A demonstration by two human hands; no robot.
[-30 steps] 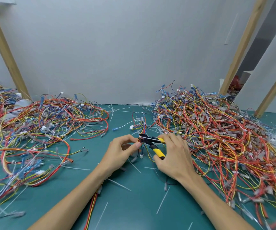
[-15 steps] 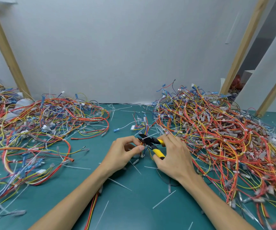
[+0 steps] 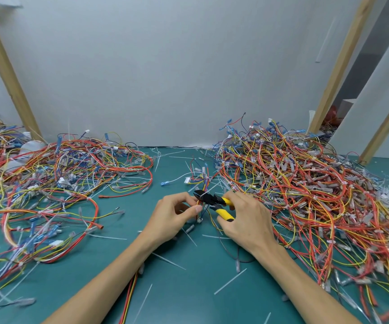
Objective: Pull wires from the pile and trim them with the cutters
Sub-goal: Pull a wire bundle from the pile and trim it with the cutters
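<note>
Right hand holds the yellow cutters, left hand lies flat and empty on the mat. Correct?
Not quite. The left hand is not flat or empty: it pinches the wires right at the cutters, as the head view shows. The right hand does hold the yellow cutters.

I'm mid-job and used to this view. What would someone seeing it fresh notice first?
Two big tangles of red, yellow and blue wires dominate: the right pile heaped against the wall and the left pile spread flatter over the green table. Between them, at the centre, the right hand grips yellow-handled cutters, whose black jaws sit at a small bundle of wires pinched by the left hand.
</note>
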